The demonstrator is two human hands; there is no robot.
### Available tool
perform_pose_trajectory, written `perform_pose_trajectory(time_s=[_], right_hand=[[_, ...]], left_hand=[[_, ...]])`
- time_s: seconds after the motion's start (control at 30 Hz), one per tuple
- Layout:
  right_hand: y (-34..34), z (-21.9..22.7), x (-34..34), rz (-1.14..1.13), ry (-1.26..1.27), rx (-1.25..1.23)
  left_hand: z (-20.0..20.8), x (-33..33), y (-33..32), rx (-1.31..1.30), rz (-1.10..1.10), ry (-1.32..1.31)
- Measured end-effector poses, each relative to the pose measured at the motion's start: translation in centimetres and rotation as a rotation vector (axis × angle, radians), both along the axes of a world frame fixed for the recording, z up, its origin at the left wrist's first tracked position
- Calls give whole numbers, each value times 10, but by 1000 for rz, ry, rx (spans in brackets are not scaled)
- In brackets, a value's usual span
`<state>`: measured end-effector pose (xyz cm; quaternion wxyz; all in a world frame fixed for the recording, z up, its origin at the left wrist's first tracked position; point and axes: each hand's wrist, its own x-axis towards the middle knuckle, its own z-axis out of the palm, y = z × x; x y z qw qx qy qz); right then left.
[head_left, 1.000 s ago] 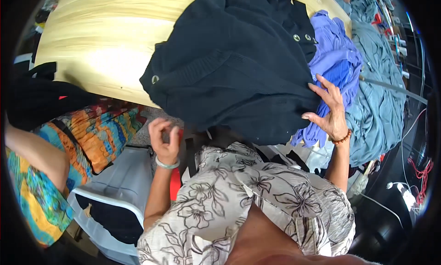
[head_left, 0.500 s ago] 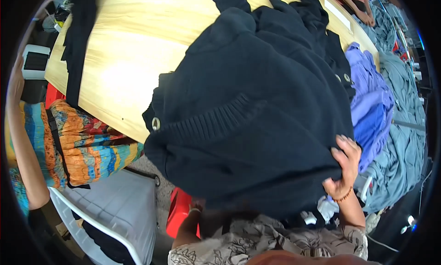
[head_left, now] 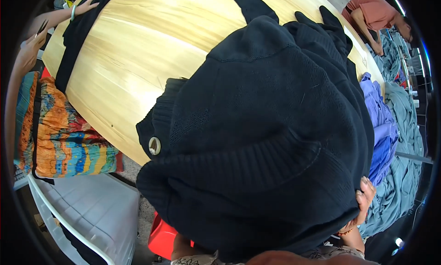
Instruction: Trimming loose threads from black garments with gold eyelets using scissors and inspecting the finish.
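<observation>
A large black knitted cardigan [head_left: 257, 113] fills the middle of the view, bunched up, its wide ribbed band curving across the near part. One big pale button [head_left: 155, 145] shows at its left edge. At the cardigan's right near edge, my right hand [head_left: 364, 205] is closed, its fingers curled over the fabric; a beaded bracelet circles the wrist. My left forearm [head_left: 182, 246] goes under the cardigan's near side, so the hand and its fingers are hidden. Black sleeves [head_left: 252, 5] stretch toward the far side of the table.
The pale wooden table [head_left: 124, 58] lies beneath. At left, another person's hands [head_left: 85, 4] are by a black garment [head_left: 76, 49], one holding small snips. Purple cloth [head_left: 383, 132] and grey-green cloth [head_left: 406, 141] hang at right. A white plastic crate [head_left: 105, 205] and red stool [head_left: 161, 237] stand below.
The cardigan's ribbed band has shifted nearer and to the right, and my right hand has moved down and right with its edge. The other person's hand now rests on the black garment at left.
</observation>
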<state>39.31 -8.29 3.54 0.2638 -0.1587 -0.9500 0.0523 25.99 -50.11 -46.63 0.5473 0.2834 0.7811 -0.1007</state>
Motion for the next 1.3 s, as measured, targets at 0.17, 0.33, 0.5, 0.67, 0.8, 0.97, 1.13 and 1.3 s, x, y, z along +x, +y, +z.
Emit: perform_pose_trajectory(time_s=[0.17,0.33,0.5,0.67,0.8,0.97,1.13,1.3], right_hand=[[8,-3,-3,24,-18,-18],[26,-7,7,51,-76,-69],[38,-3,16,82,-204,-175],[42,-9,22,18,-181,-165],[32,-9,3,-15,-55,-215],[28,-11,-10,-58,14,-214],[25,-6,-7,-49,-61,-217],[24,0,-12,-61,-85,-202]], left_hand=[[-3,0,11,6,116,24],[12,-16,14,-13,240,108],[34,-31,4,-43,337,168],[22,-53,32,-17,320,112],[7,-76,47,7,246,27],[-21,-88,73,56,189,-54],[-45,-89,102,127,176,-101],[-62,-107,127,206,204,-91]])
